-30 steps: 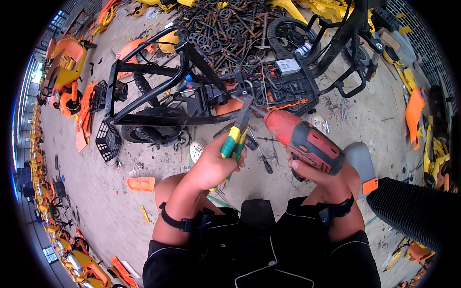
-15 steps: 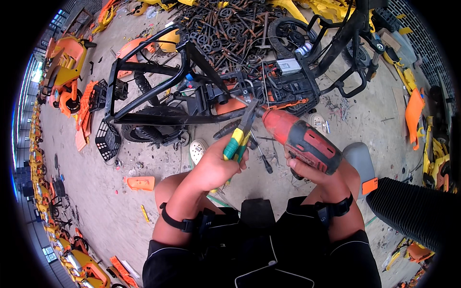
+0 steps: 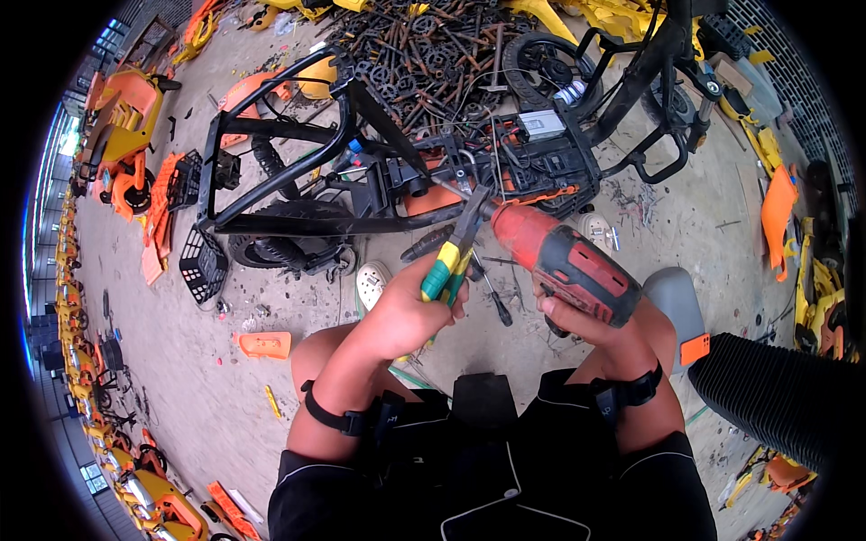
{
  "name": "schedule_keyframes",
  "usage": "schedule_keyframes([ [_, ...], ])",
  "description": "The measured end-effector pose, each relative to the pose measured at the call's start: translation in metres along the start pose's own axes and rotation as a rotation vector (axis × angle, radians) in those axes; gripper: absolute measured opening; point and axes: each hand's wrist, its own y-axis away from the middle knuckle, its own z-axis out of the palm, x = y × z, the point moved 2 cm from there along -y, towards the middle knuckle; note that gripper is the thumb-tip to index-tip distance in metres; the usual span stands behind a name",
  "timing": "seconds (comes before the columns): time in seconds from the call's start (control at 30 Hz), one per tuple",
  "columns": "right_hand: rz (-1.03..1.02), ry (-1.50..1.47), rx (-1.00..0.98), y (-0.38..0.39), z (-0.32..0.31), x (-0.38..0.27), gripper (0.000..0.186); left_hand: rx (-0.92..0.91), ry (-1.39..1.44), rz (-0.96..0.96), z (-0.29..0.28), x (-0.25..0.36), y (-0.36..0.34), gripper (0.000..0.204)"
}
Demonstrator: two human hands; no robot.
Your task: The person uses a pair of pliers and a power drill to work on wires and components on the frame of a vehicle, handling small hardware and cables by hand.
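Note:
My left hand [image 3: 410,311] is wrapped round pliers [image 3: 446,270] with yellow-and-green handles, their jaws raised to the lower bar of a black scooter frame [image 3: 275,222], at a small metal rod [image 3: 447,186]. My right hand [image 3: 577,317] grips the handle of a red-and-black power driver [image 3: 568,261], whose nose points up-left, just beside the plier jaws; whether they touch I cannot tell. Behind them lie the frame's deck with wiring and a dark housing [image 3: 550,162]. A screwdriver [image 3: 496,302] lies on the floor below the tools.
A heap of rusty metal parts [image 3: 415,63] lies behind the frame. Orange and yellow scooters and panels [image 3: 126,126] line the left. A black basket [image 3: 200,266] and orange piece [image 3: 263,344] lie left. A grey pad [image 3: 675,302] and ribbed black object [image 3: 767,397] are at right.
Since a second ago the pliers and my left hand have shifted slightly right. The driver's body has tipped a little, its rear end moving slightly left. Both hands keep their hold.

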Motion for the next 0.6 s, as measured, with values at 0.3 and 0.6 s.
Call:
schedule_keyframes([
  [0.3, 0.009, 0.001, 0.033, 0.0013, -0.0004, 0.0041, 0.049, 0.001, 0.005, 0.002, -0.0007, 0.0005, 0.0004, 0.054],
  [0.6, -0.042, 0.073, 0.018, -0.0005, 0.0022, 0.0022, 0.050, 0.021, -0.020, 0.000, -0.0009, -0.0009, 0.0029, 0.057],
])
